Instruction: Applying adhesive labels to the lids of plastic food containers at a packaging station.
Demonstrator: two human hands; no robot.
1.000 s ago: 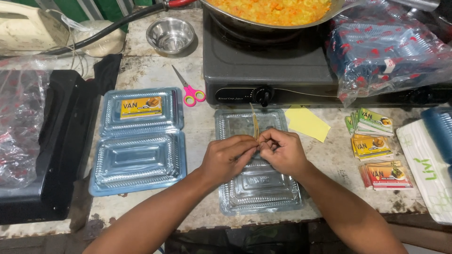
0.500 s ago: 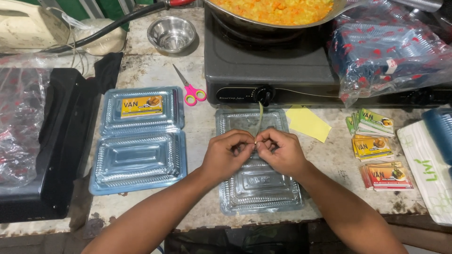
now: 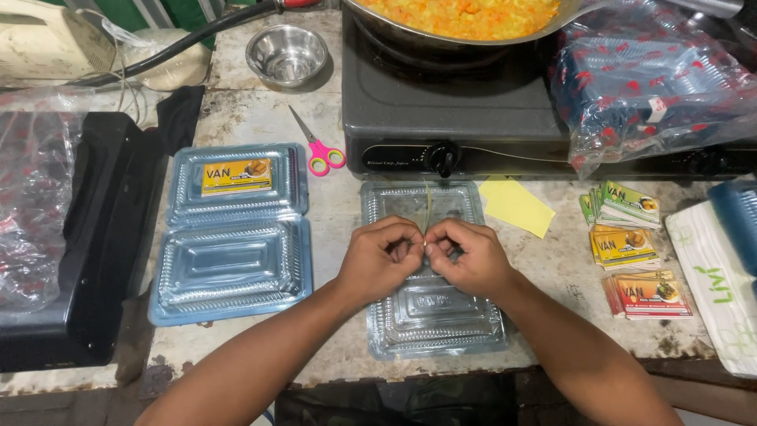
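Left hand (image 3: 382,260) & right hand (image 3: 467,256) meet fingertip to fingertip, pinching a thin rubber band (image 3: 426,211) stretched w/ both hands over an open clear clamshell box (image 3: 430,312). Beyond: labelled second box (image 3: 231,229), pink scissors (image 3: 318,147), stove (image 3: 441,118) w/ pan of yellow rice (image 3: 469,12).

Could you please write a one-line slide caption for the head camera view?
Both hands, left hand and right hand, pinch a thin strip over an open clear plastic box before a stove.

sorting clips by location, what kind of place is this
Probably a small food-packing counter in a home or street kitchen: a gas stove bearing a pan of yellow-orange food, open clear plastic meal boxes on a worn worktop, and stacks of printed labels.
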